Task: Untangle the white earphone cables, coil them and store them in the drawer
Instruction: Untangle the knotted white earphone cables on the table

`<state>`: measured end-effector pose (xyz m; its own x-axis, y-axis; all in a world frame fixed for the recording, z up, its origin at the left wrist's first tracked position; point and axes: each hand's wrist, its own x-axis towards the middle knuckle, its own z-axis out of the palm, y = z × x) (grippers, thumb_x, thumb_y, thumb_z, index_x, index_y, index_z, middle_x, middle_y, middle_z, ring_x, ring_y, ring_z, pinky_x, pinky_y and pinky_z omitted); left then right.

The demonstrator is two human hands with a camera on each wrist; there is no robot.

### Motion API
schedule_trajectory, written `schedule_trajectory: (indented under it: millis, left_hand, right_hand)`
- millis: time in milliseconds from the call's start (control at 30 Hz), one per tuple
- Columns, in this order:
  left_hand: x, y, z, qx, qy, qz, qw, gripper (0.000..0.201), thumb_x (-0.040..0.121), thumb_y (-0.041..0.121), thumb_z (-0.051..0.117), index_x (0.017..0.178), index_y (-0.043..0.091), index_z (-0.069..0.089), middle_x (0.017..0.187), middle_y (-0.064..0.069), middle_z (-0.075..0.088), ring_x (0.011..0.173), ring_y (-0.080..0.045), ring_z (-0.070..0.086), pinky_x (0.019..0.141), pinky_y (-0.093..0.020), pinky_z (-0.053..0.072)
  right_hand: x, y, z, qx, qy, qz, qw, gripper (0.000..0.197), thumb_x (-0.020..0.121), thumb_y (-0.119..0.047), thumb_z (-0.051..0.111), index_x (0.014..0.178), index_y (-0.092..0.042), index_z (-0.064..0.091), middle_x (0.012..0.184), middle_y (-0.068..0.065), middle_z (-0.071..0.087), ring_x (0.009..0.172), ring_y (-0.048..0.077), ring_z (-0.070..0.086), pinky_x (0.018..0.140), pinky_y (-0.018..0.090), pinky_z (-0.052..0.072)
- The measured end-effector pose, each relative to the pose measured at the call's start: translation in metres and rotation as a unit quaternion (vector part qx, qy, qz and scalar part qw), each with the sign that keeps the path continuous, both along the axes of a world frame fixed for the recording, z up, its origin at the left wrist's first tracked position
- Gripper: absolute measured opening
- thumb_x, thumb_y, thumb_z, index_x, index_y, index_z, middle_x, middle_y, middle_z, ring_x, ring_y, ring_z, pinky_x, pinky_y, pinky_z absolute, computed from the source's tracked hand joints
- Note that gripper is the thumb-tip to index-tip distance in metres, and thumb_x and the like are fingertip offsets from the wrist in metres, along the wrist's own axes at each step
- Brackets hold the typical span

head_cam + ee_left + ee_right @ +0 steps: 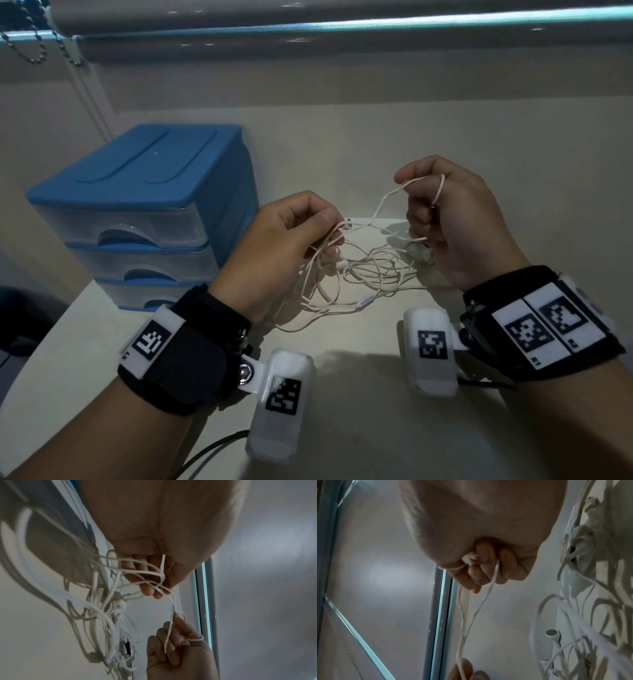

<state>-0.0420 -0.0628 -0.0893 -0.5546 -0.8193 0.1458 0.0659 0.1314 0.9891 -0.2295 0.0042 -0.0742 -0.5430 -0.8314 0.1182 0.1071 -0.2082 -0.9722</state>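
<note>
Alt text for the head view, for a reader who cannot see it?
Both hands pinch tangled white earphone cables above a pale table: left hand, right hand raised higher. A blue drawer unit stands left, drawers shut.

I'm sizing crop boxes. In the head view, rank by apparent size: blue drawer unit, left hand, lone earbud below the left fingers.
1. Blue drawer unit
2. Left hand, though nearer the camera
3. Earbud, smallest

home desk (342, 137), roller blind (308, 20), plastic drawers (137, 192)
</note>
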Motion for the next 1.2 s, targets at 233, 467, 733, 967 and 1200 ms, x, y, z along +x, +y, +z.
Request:
schedule_trajectory:
  millis: [233,467,733,967,1200]
  left_hand:
    - [0.002,0.006,0.003,-0.086,-0.057,-0.049,0.993,0.013,0.092,0.028,0.074,0.101,0.018,0.076,0.088,-0.033,0.056,0.073,-0.027,0.051,0.070,-0.036,0.046]
    - [0.000,0.001,0.000,-0.092,-0.027,0.071,0.993,0.028,0.104,0.025,0.057,0.091,0.011,0.077,0.058,-0.003,0.040,0.058,-0.024,0.031,0.054,-0.024,0.029]
    - [0.000,-0.001,0.000,-0.071,-0.005,0.069,0.995,0.025,0.105,0.015,0.053,0.096,0.004,0.074,0.063,-0.007,0.050,0.055,-0.010,0.044,0.054,-0.018,0.041]
    - [0.000,0.000,-0.001,-0.054,0.012,0.039,0.998,0.019,0.101,0.015,0.063,0.094,0.002,0.074,0.063,-0.005,0.060,0.057,-0.015,0.050,0.068,-0.044,0.044]
    - [0.000,-0.002,-0.002,-0.050,0.014,0.026,0.998,0.013,0.099,0.012,0.065,0.094,0.002,0.072,0.067,-0.006,0.066,0.061,-0.015,0.055,0.064,-0.031,0.049]
  right_hand:
    - [0.004,0.000,0.001,-0.036,0.004,0.069,0.997,0.018,0.086,0.001,0.049,0.089,-0.007,0.065,0.054,-0.001,0.036,0.046,0.014,0.025,0.056,0.035,0.014]
    - [0.001,0.002,0.001,-0.054,-0.002,0.035,0.998,0.035,0.061,-0.004,0.043,0.088,-0.008,0.065,0.053,-0.003,0.031,0.046,0.013,0.022,0.055,0.034,0.013]
    - [-0.011,0.003,0.004,-0.050,0.068,-0.166,0.982,0.028,0.071,0.001,0.047,0.085,-0.019,0.060,0.054,-0.006,0.047,0.047,0.015,0.035,0.046,0.023,0.028]
    - [-0.005,-0.002,0.000,-0.048,0.218,-0.107,0.969,0.019,0.077,-0.031,0.073,0.094,-0.030,0.066,0.116,0.000,0.063,0.100,0.015,0.060,0.083,0.033,0.048]
    - [0.017,-0.007,-0.010,-0.043,0.307,0.098,0.946,0.027,0.083,-0.029,0.083,0.078,-0.006,0.071,0.059,0.013,0.048,0.057,0.018,0.041,0.056,0.032,0.032]
